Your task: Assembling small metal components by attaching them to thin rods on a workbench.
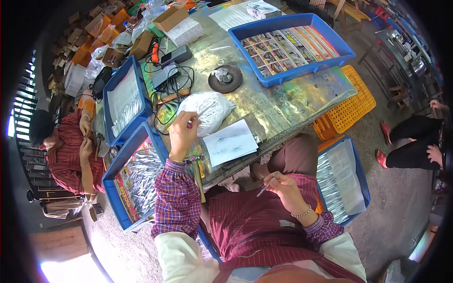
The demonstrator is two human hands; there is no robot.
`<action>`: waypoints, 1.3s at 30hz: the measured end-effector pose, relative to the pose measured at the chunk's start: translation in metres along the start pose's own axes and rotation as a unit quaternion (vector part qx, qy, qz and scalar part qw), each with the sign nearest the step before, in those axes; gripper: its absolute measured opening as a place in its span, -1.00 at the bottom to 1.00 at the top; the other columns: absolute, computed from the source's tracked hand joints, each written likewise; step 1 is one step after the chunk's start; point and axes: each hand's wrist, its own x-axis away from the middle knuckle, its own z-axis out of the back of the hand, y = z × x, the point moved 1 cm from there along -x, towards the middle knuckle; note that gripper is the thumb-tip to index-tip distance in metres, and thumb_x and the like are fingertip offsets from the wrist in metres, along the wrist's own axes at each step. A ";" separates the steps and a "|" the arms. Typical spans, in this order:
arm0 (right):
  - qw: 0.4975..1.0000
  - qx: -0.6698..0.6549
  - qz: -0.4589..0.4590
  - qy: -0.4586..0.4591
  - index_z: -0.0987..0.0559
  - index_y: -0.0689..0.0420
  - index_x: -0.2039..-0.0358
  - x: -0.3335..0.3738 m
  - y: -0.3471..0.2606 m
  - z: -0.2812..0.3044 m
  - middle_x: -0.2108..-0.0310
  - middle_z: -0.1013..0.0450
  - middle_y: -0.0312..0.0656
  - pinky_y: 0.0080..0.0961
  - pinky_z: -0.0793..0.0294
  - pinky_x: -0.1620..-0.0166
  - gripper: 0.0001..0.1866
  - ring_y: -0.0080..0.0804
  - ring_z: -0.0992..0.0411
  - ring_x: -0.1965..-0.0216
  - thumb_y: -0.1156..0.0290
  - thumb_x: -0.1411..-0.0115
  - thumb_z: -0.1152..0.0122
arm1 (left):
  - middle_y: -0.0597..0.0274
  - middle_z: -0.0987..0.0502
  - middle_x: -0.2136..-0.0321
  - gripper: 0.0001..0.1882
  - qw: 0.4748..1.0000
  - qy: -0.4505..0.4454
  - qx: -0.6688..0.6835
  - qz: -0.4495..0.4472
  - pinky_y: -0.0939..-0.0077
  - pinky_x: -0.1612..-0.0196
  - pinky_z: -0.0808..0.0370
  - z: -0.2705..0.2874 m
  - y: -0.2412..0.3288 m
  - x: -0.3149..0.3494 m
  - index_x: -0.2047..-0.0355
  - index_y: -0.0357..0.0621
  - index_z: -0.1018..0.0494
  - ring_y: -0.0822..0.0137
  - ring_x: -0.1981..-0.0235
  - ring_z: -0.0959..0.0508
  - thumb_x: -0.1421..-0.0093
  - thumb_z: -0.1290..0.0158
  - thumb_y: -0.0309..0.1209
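While the right hand pinches a rod beyond the surface's near edge, the left hand curls by the bag, grip contents unclear; step, apparently: handling one rod; next move calls for fingertip precision.

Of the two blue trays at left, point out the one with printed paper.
The lower tray: colourful printed paper shows beside its silver pieces; the upper tray shows plain white paper.

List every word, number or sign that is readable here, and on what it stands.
Colourful printed sheet in the far blue tray: larger print not copied; small print blurred.
Red-yellow printed sheet under silvery strips: partly covered; not copied.
White paper: dark smudges, no readable text.
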 end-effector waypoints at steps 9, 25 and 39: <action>0.997 -0.060 -0.049 -0.006 -0.46 0.20 0.28 0.000 0.002 0.003 0.44 -0.36 -0.33 -0.58 -0.37 0.26 -0.77 -0.59 -0.34 0.43 0.30 -0.19 -0.06 | 0.32 -0.37 0.66 -0.82 0.993 0.063 0.088 0.040 0.63 0.58 -0.20 0.002 0.014 -0.004 0.43 -0.22 -0.46 0.55 0.68 -0.23 0.12 -0.15 -0.54; 0.996 -0.066 -0.063 -0.005 -0.42 0.27 0.14 -0.003 -0.007 -0.006 0.48 -0.28 -0.39 -0.65 -0.23 0.37 -0.74 -0.64 -0.18 0.52 0.40 -0.21 0.02 | 0.31 -0.46 0.61 -0.68 0.866 -0.052 0.413 0.277 0.81 0.79 -0.07 0.026 0.073 0.016 0.18 -0.32 -0.39 0.68 0.80 -0.21 0.01 -0.05 -0.61; 0.996 -0.092 -0.008 -0.016 -0.42 0.22 0.12 -0.003 -0.016 -0.011 0.36 -0.38 -0.32 -0.65 -0.42 0.26 -0.75 -0.63 -0.35 0.41 0.40 -0.22 0.03 | -0.06 -0.54 0.38 -0.87 0.745 -0.209 0.556 0.304 0.77 0.71 -0.26 -0.029 0.121 0.086 0.47 -0.24 -0.34 0.61 0.70 -0.36 -0.02 -0.09 -0.64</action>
